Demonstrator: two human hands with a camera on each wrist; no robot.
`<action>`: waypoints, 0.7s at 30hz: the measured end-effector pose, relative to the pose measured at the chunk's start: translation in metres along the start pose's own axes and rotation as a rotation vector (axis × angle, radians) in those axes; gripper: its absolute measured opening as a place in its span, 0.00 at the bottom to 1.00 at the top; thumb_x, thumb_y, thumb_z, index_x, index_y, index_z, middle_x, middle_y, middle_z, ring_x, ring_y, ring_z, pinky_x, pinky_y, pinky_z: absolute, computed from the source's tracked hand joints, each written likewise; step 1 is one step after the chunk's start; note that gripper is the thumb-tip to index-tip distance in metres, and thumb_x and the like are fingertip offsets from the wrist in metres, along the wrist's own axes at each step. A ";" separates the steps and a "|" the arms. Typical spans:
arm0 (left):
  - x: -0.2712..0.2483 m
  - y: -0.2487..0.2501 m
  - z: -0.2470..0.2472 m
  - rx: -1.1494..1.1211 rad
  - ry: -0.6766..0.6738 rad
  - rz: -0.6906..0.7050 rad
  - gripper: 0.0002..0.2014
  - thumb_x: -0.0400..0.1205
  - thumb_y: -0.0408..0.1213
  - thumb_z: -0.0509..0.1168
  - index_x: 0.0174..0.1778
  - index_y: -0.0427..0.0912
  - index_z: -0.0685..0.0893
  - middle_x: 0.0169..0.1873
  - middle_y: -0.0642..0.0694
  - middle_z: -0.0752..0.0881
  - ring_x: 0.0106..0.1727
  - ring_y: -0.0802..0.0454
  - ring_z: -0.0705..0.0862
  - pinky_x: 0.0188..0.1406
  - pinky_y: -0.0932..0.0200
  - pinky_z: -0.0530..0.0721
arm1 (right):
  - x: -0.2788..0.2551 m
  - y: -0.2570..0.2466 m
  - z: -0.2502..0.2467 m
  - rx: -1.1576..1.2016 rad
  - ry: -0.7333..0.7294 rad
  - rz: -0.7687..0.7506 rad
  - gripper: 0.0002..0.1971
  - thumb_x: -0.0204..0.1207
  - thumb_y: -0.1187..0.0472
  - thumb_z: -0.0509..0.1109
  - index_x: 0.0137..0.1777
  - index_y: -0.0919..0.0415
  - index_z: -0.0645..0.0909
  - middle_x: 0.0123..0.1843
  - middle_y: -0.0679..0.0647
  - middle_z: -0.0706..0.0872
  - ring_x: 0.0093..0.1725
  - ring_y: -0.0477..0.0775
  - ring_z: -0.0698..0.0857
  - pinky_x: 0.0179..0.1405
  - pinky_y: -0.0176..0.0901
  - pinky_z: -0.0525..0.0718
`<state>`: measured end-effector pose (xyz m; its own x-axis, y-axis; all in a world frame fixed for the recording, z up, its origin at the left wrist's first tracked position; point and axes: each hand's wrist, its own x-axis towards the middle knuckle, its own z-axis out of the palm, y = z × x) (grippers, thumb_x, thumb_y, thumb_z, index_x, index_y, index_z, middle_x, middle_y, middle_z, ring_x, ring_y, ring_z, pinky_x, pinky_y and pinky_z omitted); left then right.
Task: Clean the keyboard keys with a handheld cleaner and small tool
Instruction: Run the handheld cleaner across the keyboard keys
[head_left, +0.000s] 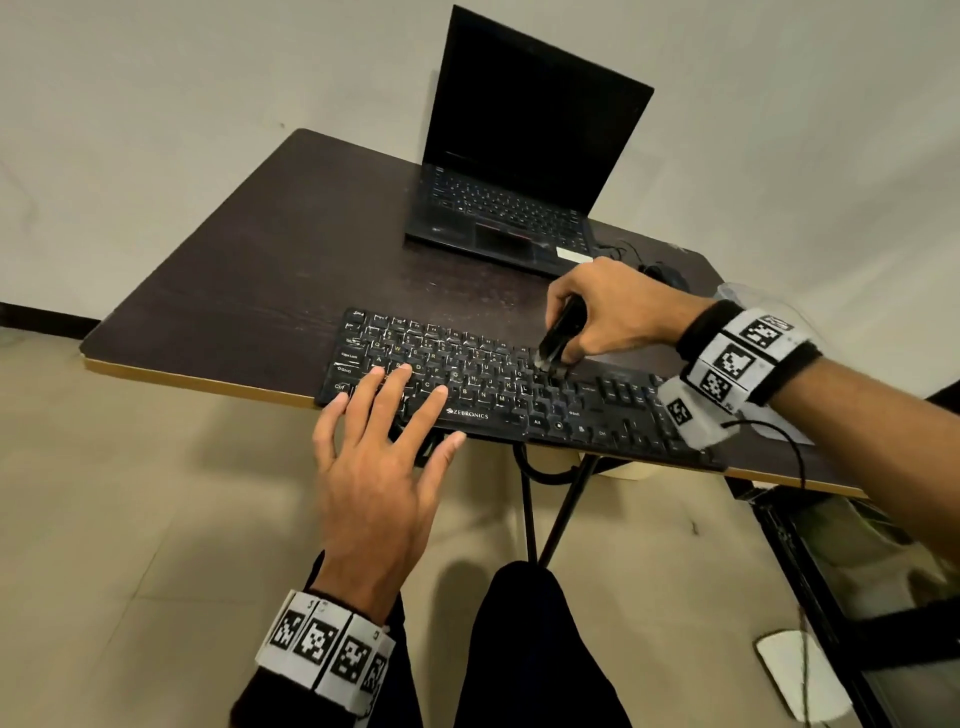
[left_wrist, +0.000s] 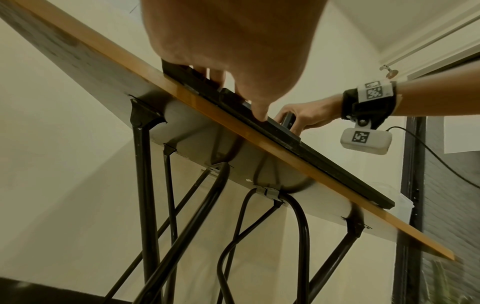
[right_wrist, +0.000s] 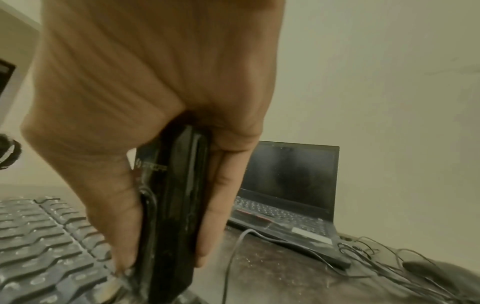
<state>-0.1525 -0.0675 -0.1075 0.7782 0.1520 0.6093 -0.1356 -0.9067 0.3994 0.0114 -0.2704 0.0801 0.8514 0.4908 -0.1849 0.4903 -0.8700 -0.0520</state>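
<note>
We see the black Zebronics keyboard (head_left: 498, 384) lying along the near edge of the dark table (head_left: 270, 260), at 6 o'clock from the open black laptop (head_left: 519, 171). Our left hand (head_left: 379, 467) lies flat with fingers straight and spread, its fingertips (head_left: 397, 371) resting on the keys at the keyboard's 9 o'clock end, gripping nothing. Our right hand (head_left: 608, 306) has thumb and fingers curled round a slim black handheld cleaner (head_left: 558, 332), held nearly upright, its lower tip touching the keys right of the letter block. A black mouse (right_wrist: 436, 271) and cable sit at the laptop's 4 o'clock.
</note>
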 end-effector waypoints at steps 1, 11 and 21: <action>0.000 0.001 0.000 -0.001 -0.001 -0.003 0.22 0.88 0.56 0.65 0.76 0.53 0.86 0.82 0.45 0.79 0.86 0.44 0.73 0.86 0.37 0.64 | -0.001 -0.002 0.002 0.013 -0.016 -0.022 0.14 0.68 0.61 0.89 0.50 0.50 0.89 0.45 0.43 0.92 0.47 0.44 0.91 0.50 0.43 0.91; 0.000 0.002 0.001 -0.004 0.000 -0.004 0.22 0.89 0.56 0.64 0.76 0.53 0.86 0.82 0.45 0.78 0.86 0.44 0.72 0.86 0.38 0.63 | 0.000 -0.014 0.006 0.031 -0.025 -0.083 0.14 0.68 0.60 0.89 0.50 0.50 0.89 0.45 0.43 0.92 0.45 0.41 0.91 0.48 0.41 0.91; 0.001 0.002 0.001 -0.005 -0.001 -0.013 0.21 0.89 0.56 0.65 0.76 0.53 0.86 0.82 0.45 0.78 0.86 0.44 0.72 0.86 0.37 0.64 | 0.003 -0.027 0.009 -0.054 -0.072 -0.130 0.14 0.70 0.61 0.87 0.53 0.51 0.89 0.46 0.41 0.91 0.44 0.37 0.89 0.45 0.34 0.88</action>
<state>-0.1508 -0.0693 -0.1070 0.7803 0.1634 0.6037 -0.1290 -0.9025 0.4109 -0.0014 -0.2459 0.0718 0.7653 0.5931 -0.2502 0.6066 -0.7945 -0.0278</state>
